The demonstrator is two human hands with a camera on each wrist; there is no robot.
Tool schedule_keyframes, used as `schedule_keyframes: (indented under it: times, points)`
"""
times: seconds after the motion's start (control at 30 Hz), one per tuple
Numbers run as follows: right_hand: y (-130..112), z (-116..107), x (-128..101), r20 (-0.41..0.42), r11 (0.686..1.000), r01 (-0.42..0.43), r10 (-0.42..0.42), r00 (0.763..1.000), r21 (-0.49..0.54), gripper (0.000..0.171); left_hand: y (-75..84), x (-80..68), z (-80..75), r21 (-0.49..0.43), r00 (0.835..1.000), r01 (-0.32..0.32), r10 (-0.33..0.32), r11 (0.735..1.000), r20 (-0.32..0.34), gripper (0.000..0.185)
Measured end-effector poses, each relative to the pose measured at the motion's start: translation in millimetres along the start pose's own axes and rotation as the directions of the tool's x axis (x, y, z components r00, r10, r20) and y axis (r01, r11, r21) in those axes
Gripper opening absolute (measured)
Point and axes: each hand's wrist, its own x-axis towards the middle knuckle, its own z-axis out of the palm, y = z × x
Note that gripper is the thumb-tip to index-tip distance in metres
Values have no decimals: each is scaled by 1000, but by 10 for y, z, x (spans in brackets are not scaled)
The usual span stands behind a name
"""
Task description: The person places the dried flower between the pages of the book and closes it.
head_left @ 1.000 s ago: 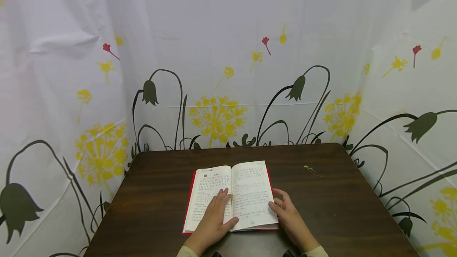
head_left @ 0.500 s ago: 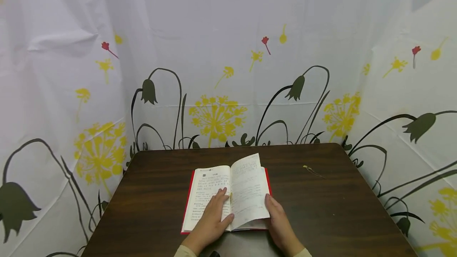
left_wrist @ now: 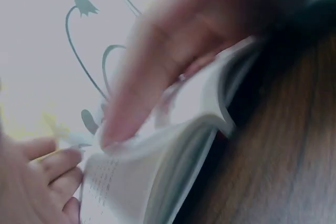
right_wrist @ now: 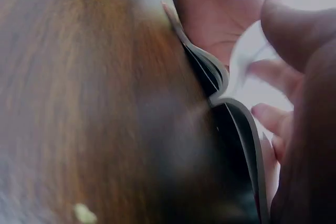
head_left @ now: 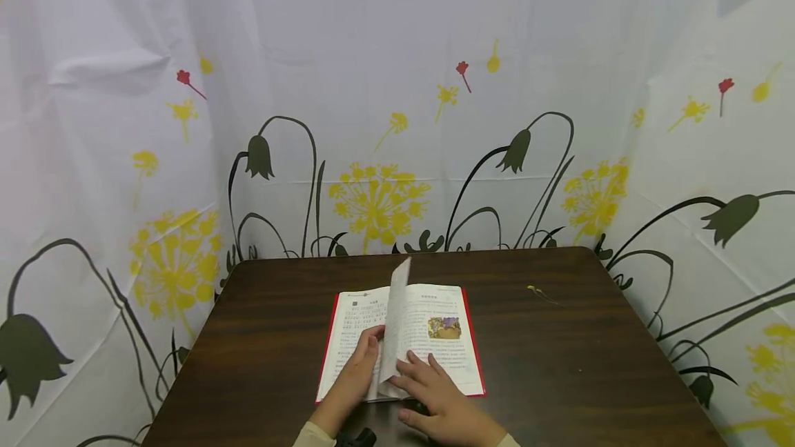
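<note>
An open book (head_left: 456, 361) with red cover edges lies on the table, a small colour picture (head_left: 444, 328) on its right page. One leaf (head_left: 395, 312) stands nearly upright along the spine. My left hand (head_left: 352, 376) is on the left page, thumb side up, its fingers loosely bent against the leaf's left side. From the right, my right hand (head_left: 444, 402) touches the lower part of the leaf with spread, fairly straight fingers. In the left wrist view, a blurred right-hand finger (left_wrist: 136, 93) reaches over the pages. The right wrist view shows the book's bottom edge (right_wrist: 220, 98) between both hands.
The dark brown wooden table (head_left: 559, 364) carries a small thin sprig with a yellow tip (head_left: 539, 291) right of the book. A white curtain (head_left: 397, 54) with printed flowers hangs behind the table's far edge.
My right hand has carried the leaf from the right side up to the spine, uncovering a page with a picture. My left hand has turned from lying flat to thumb side up.
</note>
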Motion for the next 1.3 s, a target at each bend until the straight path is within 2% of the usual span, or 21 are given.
schedule_keyframes:
  times: [0.13, 0.23, 0.3, 0.37, 0.43, 0.5, 0.57, 0.6, 0.67, 0.7, 0.73, 0.77, 0.8, 0.87, 0.9, 0.93, 0.97, 1.0, 1.03, 1.1, 1.3]
  points:
    - [-33, 24, 16, 50, 997, 6, -2, 999, -79, 58, -6, -22, -75, -178, 991, 9, -33, 984, -132, 64]
    - [-41, 28, 7, 53, 994, 2, 4, 999, -112, 58, -19, -40, -110, -313, 970, -56, -23, 948, -243, 63]
    - [-40, 35, 0, 49, 991, 5, 2, 999, -134, 58, -22, -49, -125, -362, 939, -138, 6, 922, -344, 59]
    - [-37, 48, -3, 49, 985, 11, -3, 999, -169, 59, -16, -57, -138, -381, 891, -253, 60, 889, -451, 50]
    - [-33, 68, -3, 52, 978, 15, -4, 999, -209, 61, 4, -63, -148, -350, 820, -376, 132, 858, -557, 38]
    - [-26, 95, -1, 53, 968, 21, -8, 999, -249, 62, 24, -74, -151, -260, 722, -474, 202, 841, -662, 25]
    - [-23, 114, 3, 55, 962, 27, -12, 998, -271, 64, 34, -83, -154, -79, 594, -545, 317, 835, -740, 13]
    - [-25, 121, 3, 55, 960, 28, -14, 998, -278, 65, 74, -99, -154, 30, 518, -579, 396, 815, -758, 10]
    - [-36, 125, 0, 61, 961, 29, -13, 998, -275, 65, 96, -122, -151, 246, 383, -598, 542, 763, -748, 11]
    - [-39, 125, -2, 59, 960, 33, -18, 998, -277, 66, 103, -132, -140, 333, 340, -599, 608, 728, -717, 15]
    - [-43, 120, -4, 52, 960, 40, -26, 998, -277, 66, 103, -136, -124, 395, 331, -592, 659, 702, -676, 18]
    - [-44, 116, -8, 42, 961, 44, -34, 999, -275, 66, 107, -141, -100, 412, 369, -590, 687, 694, -626, 21]
    - [-45, 108, -12, 29, 961, 51, -44, 999, -273, 66, 103, -138, -68, 410, 443, -576, 692, 707, -570, 22]
    - [-34, 90, -16, -1, 962, 64, -67, 998, -264, 65, 46, -119, 10, 378, 666, -498, 623, 781, -410, 22]
    - [-26, 80, -17, -14, 966, 66, -71, 997, -251, 63, 25, -110, 48, 378, 772, -446, 562, 811, -296, 22]
    - [-22, 65, -19, -21, 971, 64, -70, 997, -229, 62, 3, -99, 80, 400, 852, -397, 494, 826, -174, 24]
    - [-17, 52, -21, -23, 978, 58, -64, 998, -203, 60, -13, -91, 104, 421, 902, -365, 428, 830, -63, 29]
    - [-12, 39, -23, -20, 984, 52, -56, 998, -171, 59, -28, -86, 124, 441, 926, -349, 376, 827, 28, 34]
    - [-8, 29, -26, -15, 989, 44, -47, 999, -143, 57, -42, -86, 137, 453, 936, -345, 339, 822, 98, 39]
    - [0, 16, -29, -2, 995, 31, -31, 1000, -90, 55, -58, -86, 148, 467, 933, -360, 315, 807, 175, 44]
    - [21, -8, -18, -36, 994, 67, -71, 997, -90, 52, -30, -76, 145, 465, 926, -377, 335, 801, 174, 44]
